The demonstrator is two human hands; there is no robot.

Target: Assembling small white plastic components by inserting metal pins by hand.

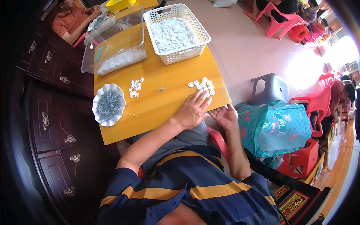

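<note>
I am resting my flat, unclenched left hand (193, 110) just below the small white pieces (202, 86) at frame centre, cupping my empty right hand (225, 117) under the table edge (221, 103).

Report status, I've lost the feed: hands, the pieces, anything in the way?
Left hand flat on table by small white pieces at the edge. Right hand cupped, palm up, below table edge. Nothing between hand and pieces.

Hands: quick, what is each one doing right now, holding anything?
Left hand: open, flat on the wooden table, fingertips at a cluster of small white pieces.
Right hand: open, palm up below the table edge, holding nothing.
</note>
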